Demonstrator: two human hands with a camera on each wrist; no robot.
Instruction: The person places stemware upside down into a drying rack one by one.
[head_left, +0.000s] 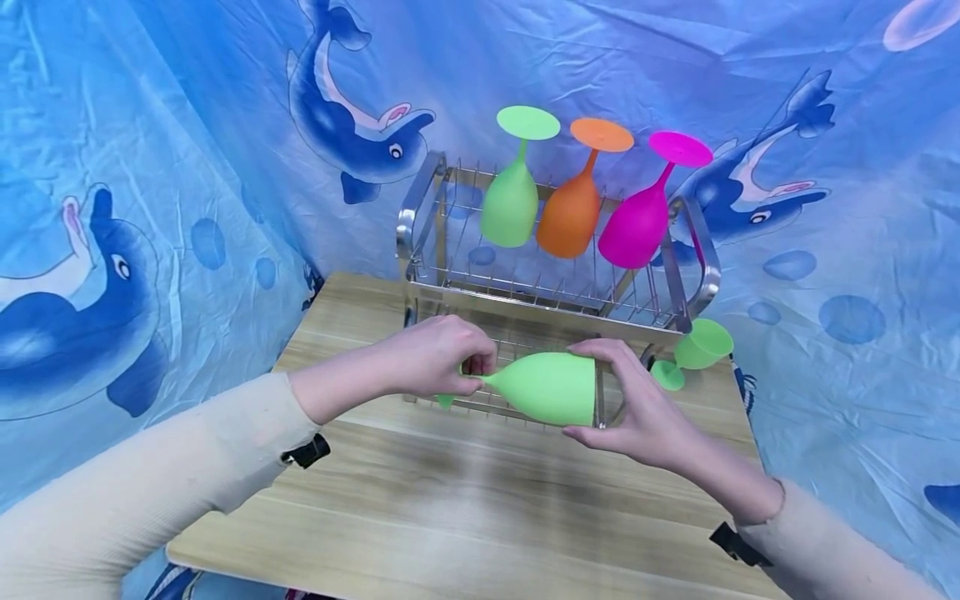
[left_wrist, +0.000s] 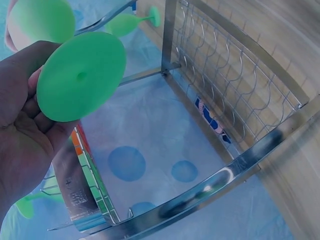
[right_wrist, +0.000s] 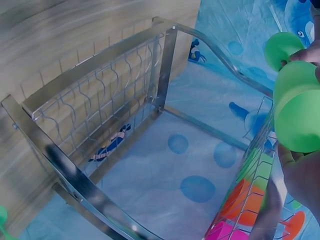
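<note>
A light green wine goblet [head_left: 547, 389] is held on its side in front of the metal dish rack, its mouth toward the right. My left hand [head_left: 442, 358] pinches its stem close to the foot [left_wrist: 82, 77], which shows face-on in the left wrist view. With thumb and fingers spread across the bowl near the rim, my right hand [head_left: 633, 408] grips the other end. Upside down on the rack's [head_left: 525, 300] upper tier lean a green goblet [head_left: 510, 204], an orange goblet [head_left: 568, 215] and a magenta goblet [head_left: 635, 227].
Right of the rack, another green goblet [head_left: 703, 344] stands upright on the wooden table [head_left: 465, 500]. The lower wire tier [right_wrist: 95, 85] lies beneath and behind the held goblet. A blue dolphin-print cloth [head_left: 210, 100] hangs around the table.
</note>
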